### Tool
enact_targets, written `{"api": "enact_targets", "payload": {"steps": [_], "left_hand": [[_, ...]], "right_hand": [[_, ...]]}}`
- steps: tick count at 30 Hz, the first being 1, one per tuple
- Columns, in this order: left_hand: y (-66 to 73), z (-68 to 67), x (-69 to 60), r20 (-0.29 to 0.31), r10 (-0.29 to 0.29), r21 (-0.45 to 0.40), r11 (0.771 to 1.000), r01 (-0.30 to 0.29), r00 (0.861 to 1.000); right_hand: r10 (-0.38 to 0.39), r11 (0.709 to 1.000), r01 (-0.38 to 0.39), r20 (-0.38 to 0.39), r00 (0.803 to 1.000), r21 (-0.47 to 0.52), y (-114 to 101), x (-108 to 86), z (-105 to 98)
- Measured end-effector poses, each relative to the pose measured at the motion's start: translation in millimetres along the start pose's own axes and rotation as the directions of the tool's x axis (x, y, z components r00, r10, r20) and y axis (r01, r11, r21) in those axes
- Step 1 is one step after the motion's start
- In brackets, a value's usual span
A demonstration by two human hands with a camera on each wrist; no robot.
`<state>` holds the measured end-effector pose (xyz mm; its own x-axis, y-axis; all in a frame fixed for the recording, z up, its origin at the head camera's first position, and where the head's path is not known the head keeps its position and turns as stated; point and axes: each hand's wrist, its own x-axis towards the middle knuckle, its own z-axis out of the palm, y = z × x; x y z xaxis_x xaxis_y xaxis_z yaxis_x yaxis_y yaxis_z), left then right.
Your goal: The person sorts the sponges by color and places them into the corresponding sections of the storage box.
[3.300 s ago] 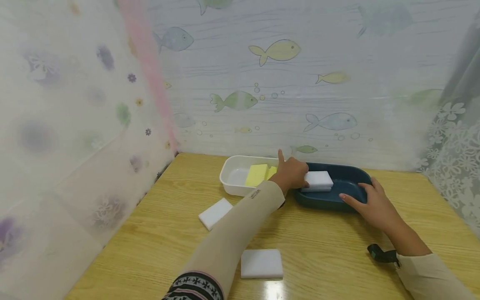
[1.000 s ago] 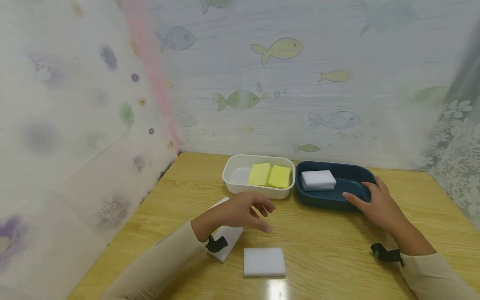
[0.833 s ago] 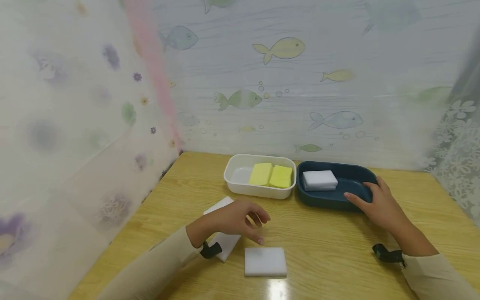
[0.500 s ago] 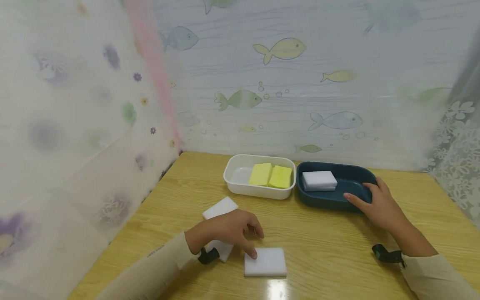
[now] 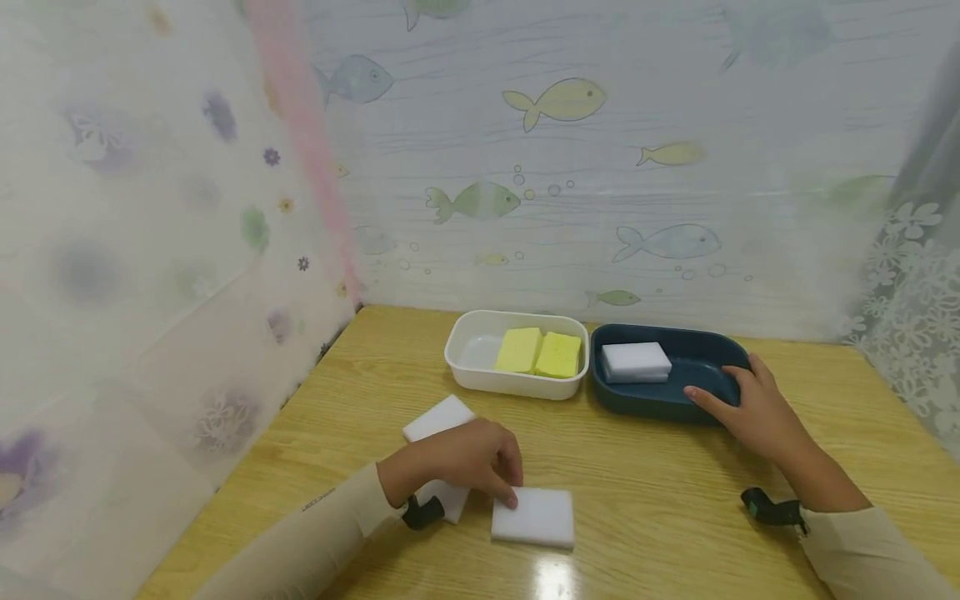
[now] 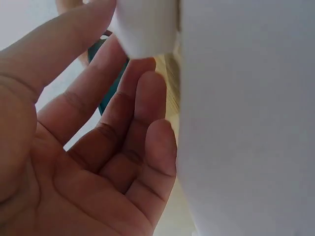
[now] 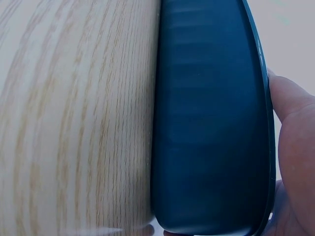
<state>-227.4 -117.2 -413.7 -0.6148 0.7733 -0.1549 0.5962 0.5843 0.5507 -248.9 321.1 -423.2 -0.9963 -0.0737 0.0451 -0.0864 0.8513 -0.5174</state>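
My left hand (image 5: 468, 457) pinches the left edge of a white sponge (image 5: 536, 518) on the table. The left wrist view shows thumb and index finger at this sponge (image 6: 146, 29), with the other fingers loosely bent. Beneath that hand lies more white sponge (image 5: 438, 417), partly hidden; I cannot tell whether it is one piece or two. My right hand (image 5: 761, 417) grips the right end of a dark blue tub (image 5: 660, 408), thumb over its rim; the fingers' far parts are hidden. Stacked white sponges (image 5: 636, 360) sit at the tub's left end.
Left of the blue tub stands a white tub (image 5: 517, 383) holding two yellow sponges (image 5: 519, 350) in its right part. Both tubs stand near the back of the wooden table (image 5: 637, 500), before a fish-patterned curtain (image 5: 570, 167). Another patterned curtain (image 5: 150, 250) hangs along the left.
My left hand has left the white sponges in the blue tub, come back toward me and taken the near white sponge, which has turned slightly. My right hand stays on the tub.
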Motion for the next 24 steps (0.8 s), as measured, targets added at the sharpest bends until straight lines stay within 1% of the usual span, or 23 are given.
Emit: {"api": "enact_targets", "payload": {"steps": [3,7,11,14,18,24], "left_hand": [[-0.1,-1.5,3.3,-0.019,-0.020,-0.050,0.999,0.019,1.000],[0.8,-5.5,8.4,-0.057,-0.022,-0.105,0.994,0.016,0.998],[1.5,-11.8,15.6,-0.093,-0.040,-0.148,0.989,0.026,0.995],[1.8,-18.8,22.8,-0.129,-0.037,-0.190,0.982,0.012,0.991],[3.1,-30.1,33.5,-0.178,-0.021,-0.246,0.969,-0.023,0.984],[2.4,-41.9,49.7,-0.222,-0.032,-0.267,0.963,-0.029,0.974]], "right_hand": [[-0.001,1.000,0.001,-0.002,1.000,0.000,1,0.5,0],[0.001,1.000,-0.001,-0.002,1.000,0.000,1,0.4,0],[0.001,1.000,-0.001,-0.003,1.000,0.003,0,0.7,0],[-0.003,1.000,0.003,-0.006,1.000,0.007,0,0.8,1],[-0.007,1.000,0.007,-0.011,1.000,0.009,0,0.9,1],[-0.004,1.000,0.004,-0.014,1.000,0.000,2,1.2,2]]}}
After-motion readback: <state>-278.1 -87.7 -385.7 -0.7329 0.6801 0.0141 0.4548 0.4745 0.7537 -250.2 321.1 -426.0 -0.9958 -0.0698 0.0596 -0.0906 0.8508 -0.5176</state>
